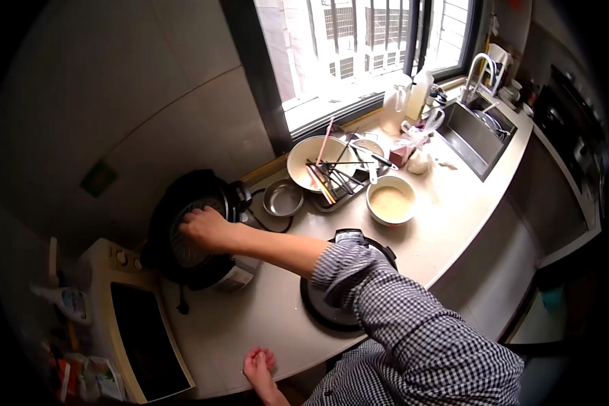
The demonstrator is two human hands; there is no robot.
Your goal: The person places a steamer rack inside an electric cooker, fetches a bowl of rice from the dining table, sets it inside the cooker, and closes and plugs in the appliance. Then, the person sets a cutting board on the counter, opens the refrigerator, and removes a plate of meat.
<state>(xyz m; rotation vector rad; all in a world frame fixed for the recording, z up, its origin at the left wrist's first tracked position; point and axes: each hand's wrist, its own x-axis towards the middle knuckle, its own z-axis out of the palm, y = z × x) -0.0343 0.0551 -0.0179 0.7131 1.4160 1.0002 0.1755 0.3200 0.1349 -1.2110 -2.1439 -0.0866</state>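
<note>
My right hand (210,229) reaches into the open black electric cooker (171,189), fingers bent down and pressed together over a slotted metal rack (195,252) inside; what the fingertips hold, if anything, is hidden. Below, my left hand (258,366) is at the counter's front edge, its fingers curled in with nothing visible in them. Under my right forearm lies the round cooker lid (318,308), partly covered by the checkered sleeve.
A microwave (139,325) stands left of the counter (233,338). Behind are a metal bowl (283,197), a large white bowl (301,160) with chopsticks, a bowl of pale liquid (391,204), a plastic bag (418,143) and a sink (468,135).
</note>
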